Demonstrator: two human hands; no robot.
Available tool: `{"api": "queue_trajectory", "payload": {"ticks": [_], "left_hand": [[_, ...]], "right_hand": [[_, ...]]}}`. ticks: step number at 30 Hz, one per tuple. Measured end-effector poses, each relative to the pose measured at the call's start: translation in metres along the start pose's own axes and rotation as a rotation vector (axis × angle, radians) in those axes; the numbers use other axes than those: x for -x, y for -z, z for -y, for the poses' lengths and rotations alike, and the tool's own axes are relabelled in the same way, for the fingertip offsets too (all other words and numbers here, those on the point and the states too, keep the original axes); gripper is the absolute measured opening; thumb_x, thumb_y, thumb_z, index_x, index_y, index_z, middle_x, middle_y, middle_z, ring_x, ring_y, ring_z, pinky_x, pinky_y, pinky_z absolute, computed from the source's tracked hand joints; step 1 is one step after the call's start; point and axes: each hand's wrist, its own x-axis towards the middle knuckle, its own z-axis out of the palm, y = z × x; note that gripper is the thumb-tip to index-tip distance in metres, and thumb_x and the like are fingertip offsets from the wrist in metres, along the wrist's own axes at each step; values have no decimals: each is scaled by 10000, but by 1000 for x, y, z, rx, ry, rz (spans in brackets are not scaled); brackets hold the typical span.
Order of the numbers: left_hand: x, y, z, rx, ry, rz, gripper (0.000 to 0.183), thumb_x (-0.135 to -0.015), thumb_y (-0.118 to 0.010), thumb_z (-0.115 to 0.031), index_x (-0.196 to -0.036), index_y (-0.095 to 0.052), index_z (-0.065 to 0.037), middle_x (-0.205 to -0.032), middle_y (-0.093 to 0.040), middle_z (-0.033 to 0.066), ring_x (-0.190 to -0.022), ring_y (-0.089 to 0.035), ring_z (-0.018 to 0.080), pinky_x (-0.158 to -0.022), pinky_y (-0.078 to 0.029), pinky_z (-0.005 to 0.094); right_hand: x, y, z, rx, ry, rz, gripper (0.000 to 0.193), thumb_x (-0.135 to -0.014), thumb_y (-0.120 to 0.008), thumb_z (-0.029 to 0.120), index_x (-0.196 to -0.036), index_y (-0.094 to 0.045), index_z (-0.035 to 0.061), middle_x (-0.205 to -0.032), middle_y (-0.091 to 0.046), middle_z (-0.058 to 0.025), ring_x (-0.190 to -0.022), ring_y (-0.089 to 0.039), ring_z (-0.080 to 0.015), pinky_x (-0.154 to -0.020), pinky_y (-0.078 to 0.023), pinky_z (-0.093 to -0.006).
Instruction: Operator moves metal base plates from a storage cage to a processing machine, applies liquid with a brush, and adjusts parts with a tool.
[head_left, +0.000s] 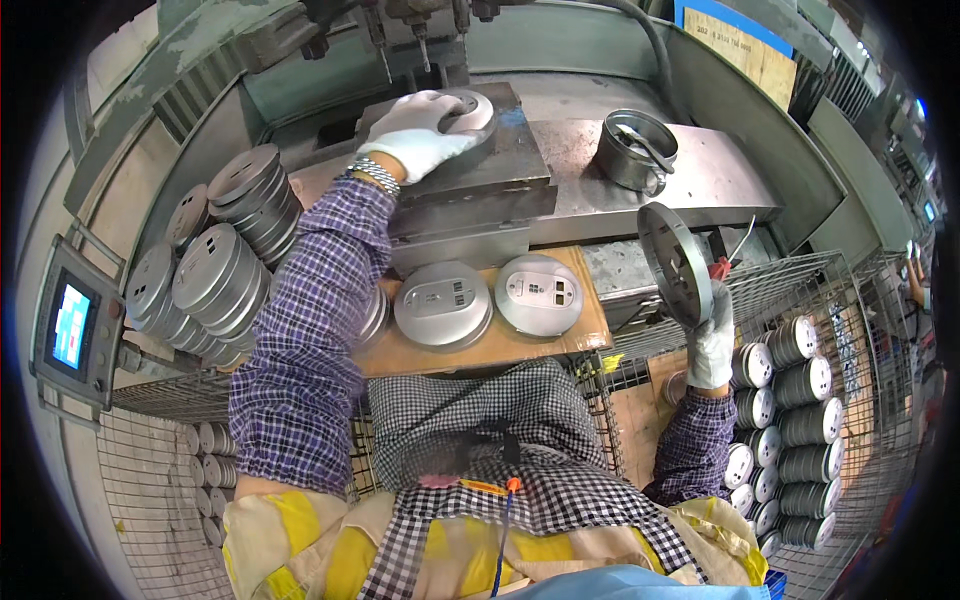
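My left hand point(415, 132), in a white glove, reaches to the machine's block point(475, 180) with its fingers curled round a round metal cover point(470, 112) that lies there. Off to the right, my gloved right hand point(712, 345) grips another round metal cover point(672, 262) by its lower edge, tilted nearly upright. A small red piece point(720, 268) with a thin white strand shows beside this cover; I cannot tell whether the hand touches it. Two stacks of like covers, a left one point(445, 303) and a right one point(539, 294), stand on cardboard before the block.
Drill bits point(422, 50) hang above the block. A metal pot point(636, 150) with a tool in it stands on the steel ledge. Stacked covers point(225, 270) fill the left side. A wire basket point(840, 300) holds rows of covers at right. A control screen point(72, 325) is far left.
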Motion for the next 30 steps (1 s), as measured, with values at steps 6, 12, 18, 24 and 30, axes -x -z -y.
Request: {"api": "queue_trajectory", "payload": {"ticks": [6, 12, 18, 24, 30], "left_hand": [[-7, 0, 25, 141, -123, 63, 648, -793, -699, -514, -1280, -559, -108, -1351, -489, 105, -1210, -516, 269, -1026, -420, 338], [2, -11, 24, 104, -96, -12, 657, -819, -668, -508, -1322, -531, -109, -1383, -480, 76, -1242, -494, 258, -1050, -396, 333], [3, -5, 28, 134, -162, 47, 668, -830, -640, -536, -1333, -522, -113, -1391, -474, 80, -1243, -493, 262, -1056, -392, 334], [29, 6, 18, 97, -55, -59, 662, -836, -635, -531, -1312, -538, -81, -1336, -532, 111, -1208, -526, 270, -1034, -407, 336], [151, -10, 0, 859, 25, -507, 378, -891, -645, -182, -1221, -597, -5, -1159, -649, 166, -1057, -631, 213, -905, -490, 297]], "right_hand": [[-3, -13, -13, -74, -14, 40, 892, -641, -835, 536, -1243, -411, 31, -1232, -522, -101, -1163, -522, -235, -997, -431, -370], [-4, -45, -18, -174, -73, 180, 839, -636, -877, 421, -1212, -414, 24, -1249, -504, -116, -1104, -557, -224, -952, -441, -351], [-4, -78, -6, -282, -136, 320, 761, -651, -878, 338, -1201, -441, 45, -1255, -489, -136, -1188, -515, -290, -1003, -438, -411], [1, -87, 1, -235, -165, 392, 733, -659, -875, 335, -1174, -452, 32, -1247, -484, -127, -1196, -504, -278, -1009, -431, -405], [-3, -118, -22, 3, -70, 542, 663, -717, -826, 350, -1158, -470, 6, -1236, -510, -136, -1203, -486, -257, -1076, -354, -393]]}}
